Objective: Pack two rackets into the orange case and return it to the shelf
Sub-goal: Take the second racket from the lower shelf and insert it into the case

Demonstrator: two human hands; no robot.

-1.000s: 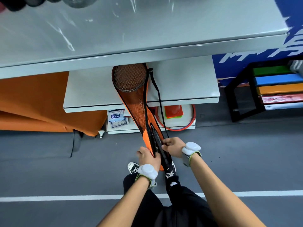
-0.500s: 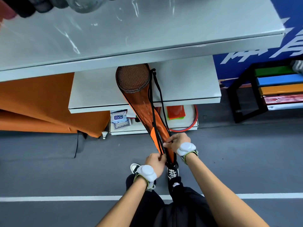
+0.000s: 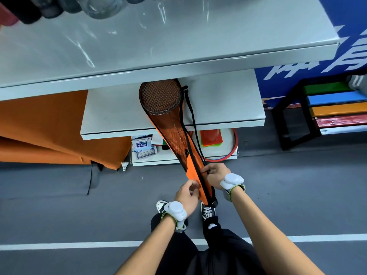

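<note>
At the far left, orange fabric [image 3: 45, 124] drapes down beside the grey shelving, and a white shuttlecock [image 3: 124, 165] stands on the grey floor [image 3: 59, 211] just at its near edge. A pack of wipes [image 3: 142, 145] lies on the lowest shelf board. The orange case [image 3: 178, 139] runs as one long diagonal: its wide head end lies far and left on the middle shelf [image 3: 224, 104], partly tucked under the top shelf [image 3: 178, 36], and its narrow handle end points near and right, out past the shelf edge, ending above the person's shoes. Through the mesh face the strung racket heads [image 3: 159, 97] show, heads at the far end; whether there are one or two frames cannot be told for certain. The left hand [image 3: 187, 195] is closed in a pinch on the loose orange flap at the case's narrow end, on its left side. The right hand [image 3: 215, 174] sits just across the case on its right edge, fingertips pinched shut on something small and dark at the black zipper line, likely the pull. A black strap [image 3: 191, 116] trails along the case's right side. Further right, flat orange and green markers [image 3: 211, 136] and a red hoop [image 3: 230, 153] rest on the lowest board, and a rack of coloured steps [image 3: 337, 108] stands at the far right.
</note>
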